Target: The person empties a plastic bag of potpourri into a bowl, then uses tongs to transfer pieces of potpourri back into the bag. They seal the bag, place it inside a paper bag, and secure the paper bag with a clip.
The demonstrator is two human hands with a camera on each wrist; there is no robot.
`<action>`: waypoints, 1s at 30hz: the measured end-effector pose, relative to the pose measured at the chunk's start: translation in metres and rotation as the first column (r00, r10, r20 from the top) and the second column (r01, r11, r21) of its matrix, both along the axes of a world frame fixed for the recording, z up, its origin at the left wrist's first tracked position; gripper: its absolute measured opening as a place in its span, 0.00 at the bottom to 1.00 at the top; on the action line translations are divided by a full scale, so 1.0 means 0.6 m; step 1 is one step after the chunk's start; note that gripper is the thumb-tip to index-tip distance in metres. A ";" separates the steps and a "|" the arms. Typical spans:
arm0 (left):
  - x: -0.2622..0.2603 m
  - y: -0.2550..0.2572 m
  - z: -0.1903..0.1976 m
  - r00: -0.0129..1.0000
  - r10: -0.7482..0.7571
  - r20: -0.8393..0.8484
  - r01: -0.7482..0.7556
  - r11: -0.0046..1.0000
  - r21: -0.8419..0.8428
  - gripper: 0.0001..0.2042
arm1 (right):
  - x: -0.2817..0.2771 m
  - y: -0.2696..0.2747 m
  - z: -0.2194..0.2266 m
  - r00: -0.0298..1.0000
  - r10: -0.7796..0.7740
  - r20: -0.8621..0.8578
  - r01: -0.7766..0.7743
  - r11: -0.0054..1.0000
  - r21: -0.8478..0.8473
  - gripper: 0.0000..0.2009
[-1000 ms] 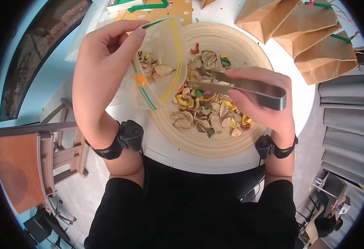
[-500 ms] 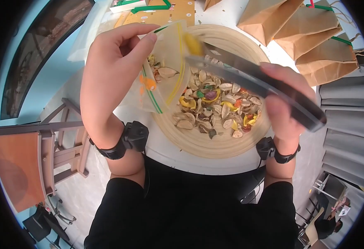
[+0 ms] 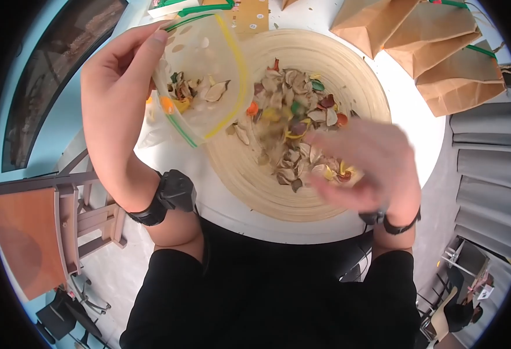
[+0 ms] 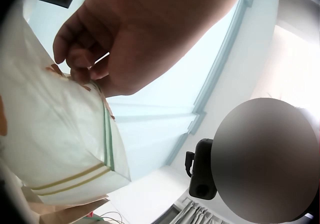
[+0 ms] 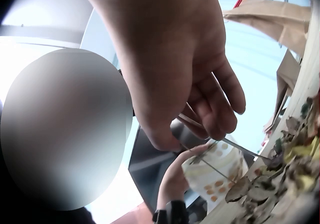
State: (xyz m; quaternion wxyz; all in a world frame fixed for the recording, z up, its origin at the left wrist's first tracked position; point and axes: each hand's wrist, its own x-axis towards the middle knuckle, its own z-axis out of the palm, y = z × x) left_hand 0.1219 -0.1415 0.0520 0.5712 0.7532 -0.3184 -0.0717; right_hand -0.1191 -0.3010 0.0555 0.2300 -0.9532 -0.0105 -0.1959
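Note:
My left hand point(image 3: 113, 81) pinches the top edge of a translucent zip bag point(image 3: 209, 55) with green and yellow stripes; its wide mouth faces right, and dried petals point(image 3: 188, 92) lie inside. In the left wrist view the left hand point(image 4: 135, 39) grips the bag point(image 4: 70, 124) by its edge. My right hand point(image 3: 375, 166), blurred, is over the right part of a round wooden plate point(image 3: 369, 87) of dried pieces point(image 3: 293, 166). The right wrist view shows the right hand point(image 5: 175, 59) holding metal tongs point(image 5: 212, 168), their tips down at the petals point(image 5: 257, 191).
Brown paper bags point(image 3: 456, 81) stand at the back right of the white round table point(image 3: 424, 136). Behind the plate are a yellow-brown sheet point(image 3: 252, 17) and a white box with green strips point(image 3: 177, 7). A wooden chair point(image 3: 89, 215) is at the left.
The right hand has moved the tongs from the bag's mouth down to the petals. The yellow piece at their tips is gone from there. The left hand and bag have shifted left.

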 end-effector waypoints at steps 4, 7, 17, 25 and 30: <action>-0.002 -0.006 0.001 1.000 -0.013 -0.020 0.013 1.000 0.018 0.11 | -0.044 -0.060 0.008 0.952 -0.304 0.026 0.251 0.829 0.500 0.08; -0.007 -0.008 0.001 0.999 -0.024 -0.047 0.025 0.999 0.034 0.11 | -0.081 -0.106 0.015 0.861 -0.506 -0.049 0.446 0.707 0.549 0.08; -0.011 -0.014 -0.003 0.999 -0.038 -0.033 0.041 0.997 0.073 0.11 | -0.042 -0.099 -0.020 0.897 -0.433 -0.094 0.361 0.590 0.722 0.07; -0.010 -0.015 -0.006 0.996 -0.069 -0.058 0.072 0.996 0.060 0.12 | -0.076 -0.083 0.013 0.969 -0.089 -0.229 0.232 0.642 0.731 0.09; -0.013 -0.017 -0.005 0.996 -0.074 -0.057 0.079 0.994 0.082 0.11 | -0.048 -0.088 -0.007 0.953 -0.199 -0.227 0.302 0.625 0.720 0.07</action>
